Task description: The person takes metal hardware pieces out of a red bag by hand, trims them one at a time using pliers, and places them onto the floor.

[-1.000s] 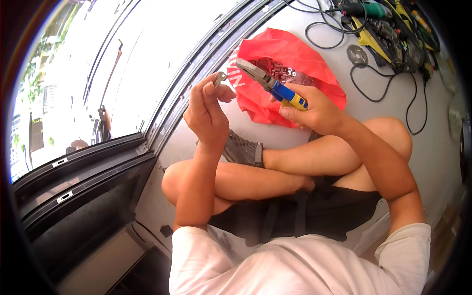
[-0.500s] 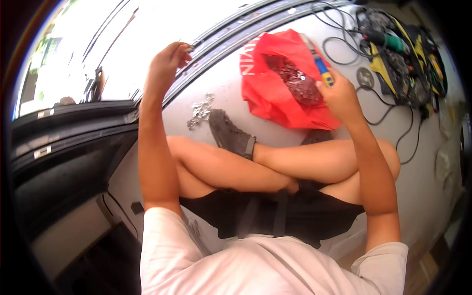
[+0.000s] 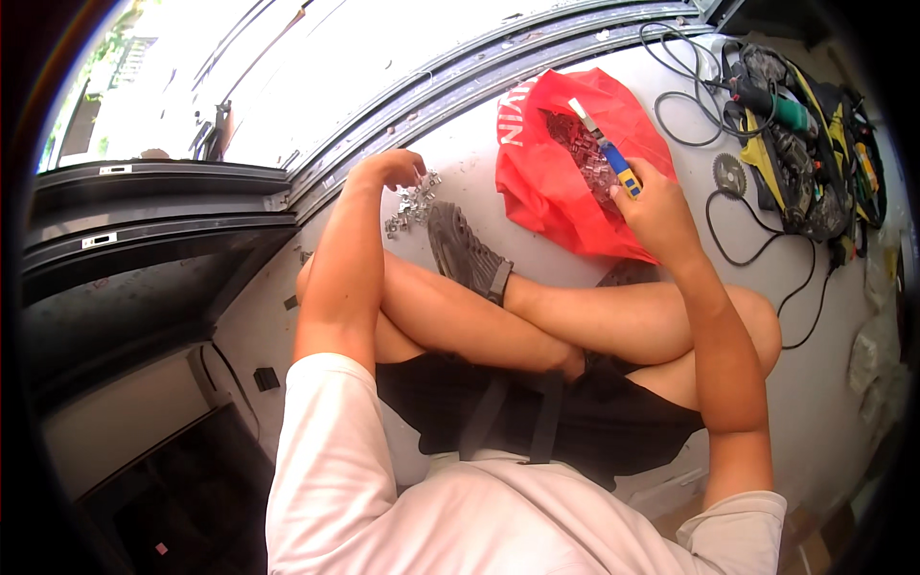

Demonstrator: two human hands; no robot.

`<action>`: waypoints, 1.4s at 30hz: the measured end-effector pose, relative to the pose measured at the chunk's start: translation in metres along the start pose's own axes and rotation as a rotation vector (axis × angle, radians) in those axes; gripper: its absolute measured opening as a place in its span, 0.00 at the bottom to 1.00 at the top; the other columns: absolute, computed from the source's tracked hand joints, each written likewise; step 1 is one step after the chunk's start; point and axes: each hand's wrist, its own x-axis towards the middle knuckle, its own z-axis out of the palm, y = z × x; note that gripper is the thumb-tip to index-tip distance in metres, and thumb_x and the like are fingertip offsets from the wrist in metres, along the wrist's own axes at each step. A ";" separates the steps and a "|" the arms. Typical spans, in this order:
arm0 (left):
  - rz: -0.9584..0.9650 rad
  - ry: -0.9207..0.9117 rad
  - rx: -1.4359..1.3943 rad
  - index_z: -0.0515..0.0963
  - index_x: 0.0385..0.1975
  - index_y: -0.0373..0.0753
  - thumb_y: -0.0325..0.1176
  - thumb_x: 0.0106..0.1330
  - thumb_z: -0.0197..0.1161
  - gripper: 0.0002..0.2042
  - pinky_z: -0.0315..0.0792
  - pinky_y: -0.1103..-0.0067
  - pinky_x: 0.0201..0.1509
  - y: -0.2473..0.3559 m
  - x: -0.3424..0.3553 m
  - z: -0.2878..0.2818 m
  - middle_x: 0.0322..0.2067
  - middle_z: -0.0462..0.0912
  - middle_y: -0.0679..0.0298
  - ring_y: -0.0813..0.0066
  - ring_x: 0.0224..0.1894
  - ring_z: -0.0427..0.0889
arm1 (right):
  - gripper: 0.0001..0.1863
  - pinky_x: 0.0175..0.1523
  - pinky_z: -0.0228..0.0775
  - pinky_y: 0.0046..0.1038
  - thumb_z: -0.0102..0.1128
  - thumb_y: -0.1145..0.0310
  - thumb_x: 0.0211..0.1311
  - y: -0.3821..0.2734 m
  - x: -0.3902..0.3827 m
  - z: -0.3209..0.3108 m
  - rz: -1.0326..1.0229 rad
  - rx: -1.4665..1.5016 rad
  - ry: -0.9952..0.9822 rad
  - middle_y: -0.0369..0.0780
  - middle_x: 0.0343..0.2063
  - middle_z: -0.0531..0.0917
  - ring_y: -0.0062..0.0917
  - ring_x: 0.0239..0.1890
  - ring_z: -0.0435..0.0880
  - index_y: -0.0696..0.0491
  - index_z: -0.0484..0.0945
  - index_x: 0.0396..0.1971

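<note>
My right hand (image 3: 661, 206) is closed round the blue and yellow handle of a flat-bladed scraper (image 3: 623, 171). Its metal blade points up and away, over the mouth of a red bag (image 3: 537, 196). Inside the bag lie many small shiny metal pieces (image 3: 586, 158). On the left, my left hand (image 3: 391, 171) is at the far edge of a loose pile of small silvery metal clips (image 3: 412, 205) on the floor. Its fingers are bent down and drawn together; what they hold, if anything, is too small to make out.
Dark metal window tracks (image 3: 383, 120) run along the far side, and a dark frame (image 3: 163, 206) is at left. At right lie a round saw blade (image 3: 729, 174), a green power tool (image 3: 791, 113), black cables (image 3: 692, 96) and a black and yellow tool bag (image 3: 815, 182). My shoe (image 3: 465, 254) is beside the clips.
My left hand has come down and right from near the window track to the clip pile. The scraper stays in my right hand, its blade now tilted further left. The whole view has shifted slightly.
</note>
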 end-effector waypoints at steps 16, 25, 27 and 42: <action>0.910 0.515 -0.151 0.83 0.47 0.35 0.29 0.72 0.63 0.09 0.77 0.72 0.54 0.237 -0.065 0.023 0.43 0.88 0.57 0.63 0.46 0.87 | 0.19 0.46 0.77 0.41 0.63 0.62 0.65 -0.002 0.008 -0.057 0.131 0.195 0.201 0.53 0.33 0.86 0.48 0.39 0.87 0.59 0.81 0.49; 0.642 0.723 0.165 0.86 0.48 0.48 0.31 0.67 0.57 0.14 0.78 0.63 0.54 0.263 0.046 0.090 0.44 0.84 0.56 0.52 0.48 0.84 | 0.16 0.46 0.77 0.47 0.63 0.63 0.65 0.003 0.008 -0.045 0.050 0.122 0.279 0.55 0.32 0.86 0.53 0.39 0.86 0.59 0.80 0.45; 0.657 0.704 0.137 0.86 0.45 0.49 0.30 0.65 0.59 0.13 0.78 0.62 0.52 0.260 0.048 0.091 0.45 0.82 0.58 0.52 0.48 0.83 | 0.16 0.46 0.76 0.49 0.63 0.63 0.65 0.004 0.009 -0.044 0.045 0.103 0.244 0.55 0.32 0.86 0.53 0.39 0.86 0.60 0.79 0.44; 0.559 0.318 -0.822 0.81 0.41 0.33 0.31 0.73 0.65 0.07 0.79 0.80 0.44 0.232 -0.013 0.051 0.36 0.88 0.62 0.78 0.37 0.85 | 0.15 0.43 0.78 0.45 0.63 0.65 0.65 0.002 0.008 -0.038 0.060 0.197 0.150 0.55 0.30 0.85 0.50 0.35 0.86 0.62 0.78 0.43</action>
